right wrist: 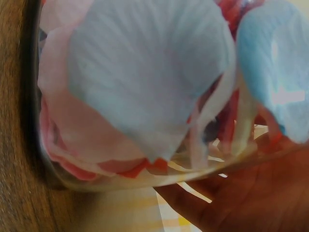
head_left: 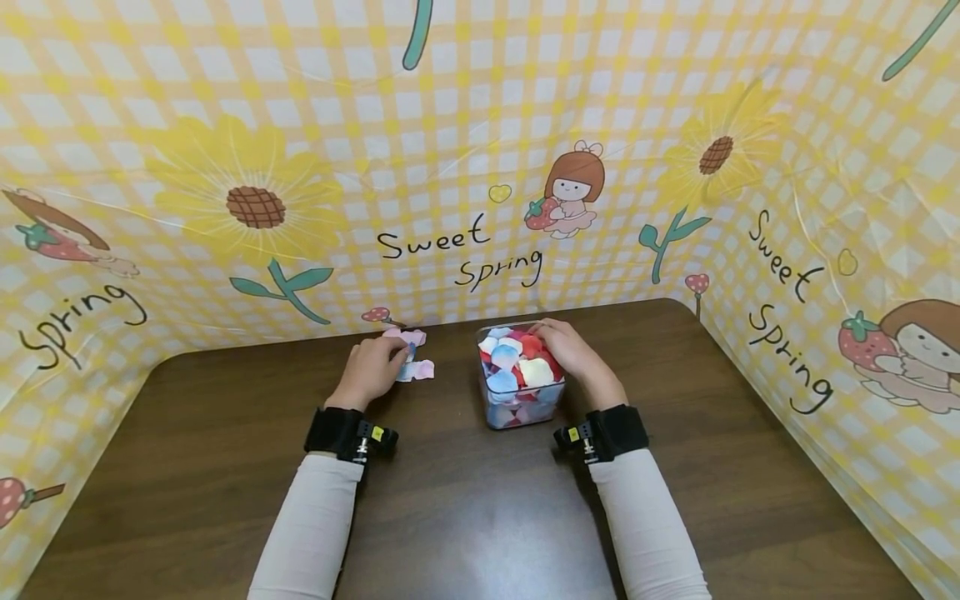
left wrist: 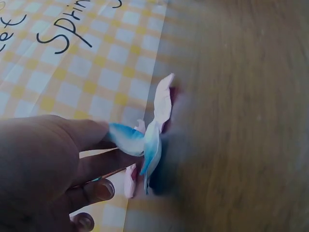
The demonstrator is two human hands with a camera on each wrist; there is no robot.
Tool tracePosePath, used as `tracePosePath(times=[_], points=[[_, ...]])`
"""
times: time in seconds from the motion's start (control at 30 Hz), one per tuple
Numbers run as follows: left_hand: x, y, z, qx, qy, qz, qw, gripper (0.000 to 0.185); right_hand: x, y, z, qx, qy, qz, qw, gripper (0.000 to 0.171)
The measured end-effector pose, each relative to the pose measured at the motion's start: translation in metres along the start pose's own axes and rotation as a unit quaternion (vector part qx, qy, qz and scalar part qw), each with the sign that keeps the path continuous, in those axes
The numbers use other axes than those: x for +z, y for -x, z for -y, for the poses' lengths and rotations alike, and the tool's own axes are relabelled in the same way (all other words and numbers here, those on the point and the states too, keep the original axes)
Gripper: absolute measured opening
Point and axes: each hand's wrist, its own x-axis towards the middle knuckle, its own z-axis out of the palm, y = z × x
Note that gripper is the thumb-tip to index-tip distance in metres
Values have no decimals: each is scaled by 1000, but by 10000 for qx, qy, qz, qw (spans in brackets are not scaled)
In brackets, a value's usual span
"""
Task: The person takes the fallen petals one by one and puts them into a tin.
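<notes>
Plainly those petals [left wrist: 153, 126] pinched in the left hand [head_left: 372, 364] fingers [left wrist: 99, 134] are feather-light and floppy, best nipped by an edge, while the right hand [head_left: 572, 348] curls over the tub [head_left: 519, 405] rim just beside it

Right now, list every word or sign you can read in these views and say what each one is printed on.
"Sweet Spring": on the checked backdrop behind the table, in the head view.
"Sweet Spring": again on the right-hand panel.
"Spring": on the left-hand panel; anything before it is not visible.
"Sprin": cut off at the frame edge, on the backdrop in the left wrist view.
Wristband labels: too small to read.
Petal box: no writing visible.
</notes>
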Motion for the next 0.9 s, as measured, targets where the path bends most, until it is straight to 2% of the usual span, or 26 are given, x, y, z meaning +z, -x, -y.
tracePosePath(times=[0.2,0.3,0.4,0.5,0.6,0.7,0.8,0.9], points=[[-5,2,4,-191,10,7,9998,18,1,2,-1,62,-17,-13,10000,42],[-15,2,-4,-156,373,-28,9992,18,2,2,-1,100,-8,21,9999,43],[-30,1,-32,81,960,-279,9950,20,1,2,0,156,-40,14,9999,43],[-35,0,-73,525,1605,-628,9836,21,0,2,1,166,-53,15,9998,43],[-29,1,-116,1067,1978,-785,9712,20,-1,1,1,112,-48,13,9999,43],[-16,5,-147,1395,1960,-677,9683,19,-2,0,0,39,-74,23,10000,43],[-1,10,-160,1545,1620,-570,9730,16,-1,-1,-1,-6,-84,29,10000,43],[6,11,-159,1598,1433,-564,9751,17,0,-1,-2,6,-137,12,9999,42]])
